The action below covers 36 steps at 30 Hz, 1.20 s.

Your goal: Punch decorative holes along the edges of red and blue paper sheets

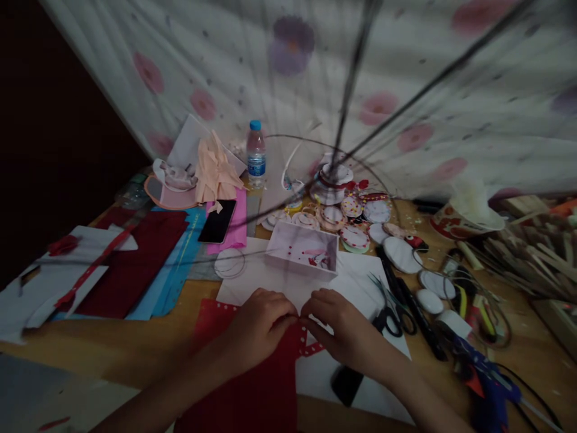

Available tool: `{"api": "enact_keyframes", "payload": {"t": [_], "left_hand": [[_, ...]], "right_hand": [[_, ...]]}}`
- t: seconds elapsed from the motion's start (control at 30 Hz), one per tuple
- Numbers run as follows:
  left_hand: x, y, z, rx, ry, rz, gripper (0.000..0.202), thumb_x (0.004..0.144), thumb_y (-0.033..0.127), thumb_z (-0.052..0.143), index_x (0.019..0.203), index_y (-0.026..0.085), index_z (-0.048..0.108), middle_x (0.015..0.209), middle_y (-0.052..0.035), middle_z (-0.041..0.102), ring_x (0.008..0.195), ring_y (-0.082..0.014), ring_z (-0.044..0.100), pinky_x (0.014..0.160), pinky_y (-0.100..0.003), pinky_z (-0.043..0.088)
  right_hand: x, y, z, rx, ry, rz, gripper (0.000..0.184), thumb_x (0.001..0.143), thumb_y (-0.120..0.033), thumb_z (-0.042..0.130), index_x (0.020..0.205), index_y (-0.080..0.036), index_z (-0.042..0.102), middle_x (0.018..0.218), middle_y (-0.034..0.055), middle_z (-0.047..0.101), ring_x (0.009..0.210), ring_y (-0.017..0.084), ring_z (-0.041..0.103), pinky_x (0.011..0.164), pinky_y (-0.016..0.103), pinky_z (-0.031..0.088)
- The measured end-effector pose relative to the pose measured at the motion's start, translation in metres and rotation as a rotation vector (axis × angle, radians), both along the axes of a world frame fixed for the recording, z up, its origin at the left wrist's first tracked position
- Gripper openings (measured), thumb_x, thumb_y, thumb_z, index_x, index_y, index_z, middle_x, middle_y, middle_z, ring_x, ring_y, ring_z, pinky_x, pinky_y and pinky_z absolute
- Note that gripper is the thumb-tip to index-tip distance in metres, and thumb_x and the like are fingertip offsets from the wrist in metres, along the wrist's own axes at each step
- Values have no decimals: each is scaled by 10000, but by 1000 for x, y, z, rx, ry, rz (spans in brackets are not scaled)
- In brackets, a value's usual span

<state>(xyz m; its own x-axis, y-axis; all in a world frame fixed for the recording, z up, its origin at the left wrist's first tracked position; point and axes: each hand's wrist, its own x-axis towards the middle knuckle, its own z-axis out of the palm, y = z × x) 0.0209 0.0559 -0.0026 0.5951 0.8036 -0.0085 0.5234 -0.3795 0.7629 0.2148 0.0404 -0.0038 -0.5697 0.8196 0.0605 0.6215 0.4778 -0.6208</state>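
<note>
My left hand [261, 325] and my right hand [338, 325] meet at their fingertips above the front of the table. Both are closed in a pinch. A tiny dark reddish bit shows between the fingertips, too small to name. Under the left forearm lies a red cloth [256, 385]; a red strip with white dots [312, 350] is just below the right fingers. White paper sheets [369, 385] spread beneath the hands. Beyond them stands a shallow white box [300, 269] with small red and pink bits inside. Scissors [391, 314] with black handles lie right of my right hand.
A blue glue gun [491, 385] with its cord lies at the right front, near wooden sticks [532, 240] and a paper tub [464, 219]. Round decorated pieces [356, 237] crowd the back middle. Leftward are a phone [217, 221], a water bottle [256, 157] and dark red sheets [130, 270].
</note>
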Motion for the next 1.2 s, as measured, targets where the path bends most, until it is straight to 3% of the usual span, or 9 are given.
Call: {"api": "enact_keyframes", "payload": {"t": [0.13,0.43,0.57,0.67,0.83,1.0,1.13,1.17,1.2], "left_hand": [[2,-1,-2,-28,-26,7,164,840,80,570,758,175,676,771,-16,690,784,-179,601,758,-305,386],[1,7,-9,-137,-105,138,153,874,148,524,767,173,629,727,10,670,697,-135,612,626,-204,437],[-4,12,-16,-100,-100,208,161,928,215,448,818,188,563,739,19,615,715,-145,584,661,-229,427],[-9,16,-22,-70,-78,225,155,930,222,439,829,198,554,746,18,611,727,-156,583,677,-243,421],[-18,26,-35,-9,-23,255,158,926,217,435,864,212,580,787,1,639,759,-186,599,719,-287,416],[-22,34,-43,56,-32,282,188,933,249,411,934,219,596,902,-42,651,859,-224,592,811,-361,422],[-4,14,-23,65,-143,226,271,921,322,451,1150,221,554,1247,-93,552,1200,-240,454,1034,-406,321],[4,5,-16,18,-190,185,325,926,364,439,1209,230,525,1309,-90,519,1241,-229,432,1052,-393,318],[13,-5,-10,-171,-370,163,364,930,401,424,1234,222,514,1338,-94,503,1271,-225,413,1072,-387,302]], "right_hand": [[-1,-1,-2,105,-86,49,133,849,-76,528,771,-171,578,744,25,568,728,179,482,667,303,323],[-11,-15,-9,437,-67,-70,178,818,-56,473,726,-159,584,634,25,520,650,183,394,651,342,291],[-9,-24,-5,412,-64,34,238,890,-65,409,741,-162,568,659,19,524,649,173,397,687,341,308],[-6,-33,-3,336,-82,141,205,905,-120,459,722,-173,536,698,7,541,681,166,434,737,340,318],[6,-48,8,223,-82,153,214,906,-148,457,711,-186,535,684,12,562,673,178,474,678,338,347],[41,-61,26,97,98,-21,147,911,-134,474,859,-232,570,739,12,618,750,181,579,709,291,446],[52,-65,25,61,256,-286,95,920,-185,473,882,-259,521,743,14,584,698,184,583,606,263,480],[47,-64,24,61,285,-332,101,926,-189,454,876,-257,510,739,16,570,679,182,570,586,263,479],[39,-61,22,66,311,-355,111,931,-185,430,883,-253,504,747,21,564,672,179,560,583,267,479]]}}
